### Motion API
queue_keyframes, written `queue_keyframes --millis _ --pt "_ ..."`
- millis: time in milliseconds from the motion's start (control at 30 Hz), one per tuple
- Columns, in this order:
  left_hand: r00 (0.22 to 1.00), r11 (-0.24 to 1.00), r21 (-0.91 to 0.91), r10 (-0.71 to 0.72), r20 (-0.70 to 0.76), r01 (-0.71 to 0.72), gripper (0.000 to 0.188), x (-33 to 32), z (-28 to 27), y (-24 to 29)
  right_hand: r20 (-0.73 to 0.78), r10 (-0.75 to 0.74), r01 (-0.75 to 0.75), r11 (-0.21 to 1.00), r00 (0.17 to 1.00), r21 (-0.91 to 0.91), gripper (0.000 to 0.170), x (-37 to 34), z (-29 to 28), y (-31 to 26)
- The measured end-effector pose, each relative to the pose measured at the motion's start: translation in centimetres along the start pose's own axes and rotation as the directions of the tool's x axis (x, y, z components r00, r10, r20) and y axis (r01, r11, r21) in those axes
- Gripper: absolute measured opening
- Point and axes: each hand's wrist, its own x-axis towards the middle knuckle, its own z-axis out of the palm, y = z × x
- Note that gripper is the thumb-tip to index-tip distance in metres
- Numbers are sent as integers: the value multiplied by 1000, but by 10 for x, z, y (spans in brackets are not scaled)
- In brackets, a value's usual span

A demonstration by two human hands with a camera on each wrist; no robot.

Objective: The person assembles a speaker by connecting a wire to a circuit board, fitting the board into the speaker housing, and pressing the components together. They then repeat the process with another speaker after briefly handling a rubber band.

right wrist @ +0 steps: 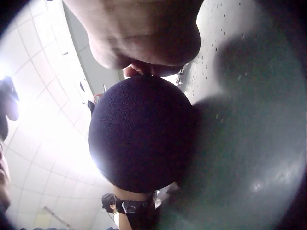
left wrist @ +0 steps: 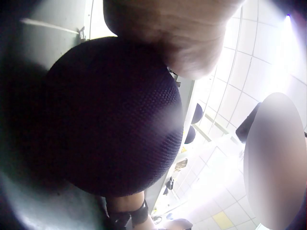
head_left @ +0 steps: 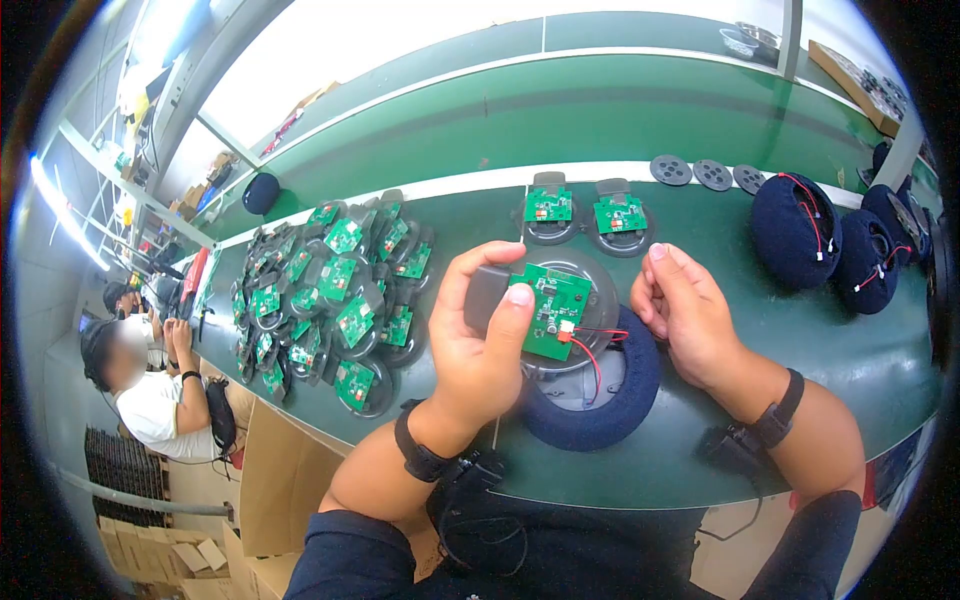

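Head view: one navy fabric-covered round shell (head_left: pixel 640 385), pale grey inside, resting on a glossy dark green bench (head_left: pixel 690 450) and serving as the landmark for this entry. Item, above the shell and partly covering its opening: one dark grey round plastic disc (head_left: pixel 605 300) with a grey tab (head_left: pixel 487 297) at its side, bearing a green rectangular circuit board (head_left: pixel 560 290). Item, on that board: one small white-and-red connector (head_left: pixel 566 332), from which thin red wires (head_left: pixel 598 372) run toward the shell. Left hand (head_left: pixel 470 345), left of the shell: grasping the disc, thumb over the board's edge, fingers about the tab. Right hand (head_left: pixel 700 325), just right of and above the shell: fingers bent near the wires; whether they pinch anything cannot be told. Beyond the shell: two similar board-bearing discs (head_left: pixel 621 214), side by side. Farther off, beyond and to the right: three flat black perforated discs (head_left: pixel 712 175) in a row. Right of the shell, well apart: further navy fabric shells (head_left: pixel 797 230), some with red and white leads. Left of the shell: a large heap of board-bearing grey discs (head_left: pixel 340 280). Far left: a seated person in a white top (head_left: pixel 160 415). Both wrist views: dark, rounded navy fabric close to the lens.
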Motion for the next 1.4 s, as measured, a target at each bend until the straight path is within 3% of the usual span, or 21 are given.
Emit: queue_keyframes --millis 200,400,567,633,733,800,900,933,1000,1033,1067,1100,1133,1167,1233,1333,1400 --pt "998 999 0 55 14 -55 31 1 0 -1 -37 47 -48 999 998 -17 25 -4 6 -8" --pt "999 993 -119 5 36 0 33 2 5 4 -12 45 -45 999 999 -6 28 -3 6 -10" --pt "999 997 -69 30 39 -27 33 2 0 0 3 -2 2 996 1000 -92 24 2 3 1" --pt "998 998 -53 37 41 -35 33 2 0 0 8 3 -3 999 1000 -39 22 1 1 2" --pt "999 997 -82 13 51 -9 33 1 1 3 7 10 -10 1000 1000 23 21 -1 2 -3" --pt "995 990 -102 -95 -13 93 40 0 5 9 1 14 -14 999 1000 29 22 -2 3 -9" --pt "993 969 -222 -99 63 110 45 2 2 14 55 -4 8 997 998 -78 25 -2 3 -15" --pt "993 968 -226 -98 59 109 45 2 3 13 92 -80 95 980 993 -178 27 -2 3 -16" --pt "992 990 -135 50 112 -34 49 1 5 11 142 -148 183 944 979 -276 29 -5 7 -19" --pt "993 990 -137 51 104 -36 49 1 2 10 193 -250 299 907 949 -297 33 -9 11 -23" --pt "967 987 -133 122 223 -94 48 1 -2 9 246 -344 410 857 906 -310 37 -12 14 -27" --pt "922 979 -135 190 337 -153 49 1 -7 9 253 -339 408 857 906 -315 37 -13 14 -29" --pt "852 937 -5 320 413 -350 48 11 -11 10 331 -336 427 867 882 -258 41 -14 12 -32" --pt "856 937 -8 323 404 -350 48 12 -11 10 405 -333 438 876 851 -200 45 -16 10 -35" --pt "854 931 0 334 398 -365 47 11 -10 10 483 -299 457 853 823 -251 48 -17 9 -41" --pt "831 917 -10 365 419 -398 47 14 -12 9 542 -413 639 692 732 -335 46 -13 15 -43" --pt "834 920 -33 370 411 -391 46 16 -15 6 511 -380 603 695 771 -392 44 -17 17 -49"
